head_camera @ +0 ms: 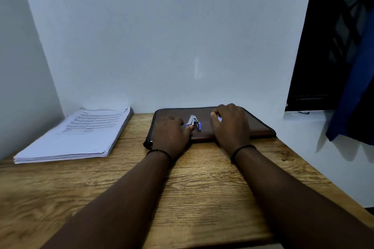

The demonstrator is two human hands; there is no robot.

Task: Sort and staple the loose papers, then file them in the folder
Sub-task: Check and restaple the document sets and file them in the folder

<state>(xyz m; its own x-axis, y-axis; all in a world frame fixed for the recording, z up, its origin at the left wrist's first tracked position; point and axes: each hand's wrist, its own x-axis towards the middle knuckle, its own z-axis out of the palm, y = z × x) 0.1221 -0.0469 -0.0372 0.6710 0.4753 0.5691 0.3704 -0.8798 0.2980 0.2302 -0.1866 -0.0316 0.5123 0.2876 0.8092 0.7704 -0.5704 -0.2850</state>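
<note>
From the head camera I see the brown zipped folder (255,127) lying flat at the back of the wooden worktop (182,188), against the wall. A small blue-and-silver stapler (193,122) sits on top of it. My left hand (172,133) rests on the folder, its thumb touching the stapler's near end. My right hand (230,125) has its fingers curled over something blue; what it is I cannot tell. The stack of papers (81,135) lies well apart, on the left.
</note>
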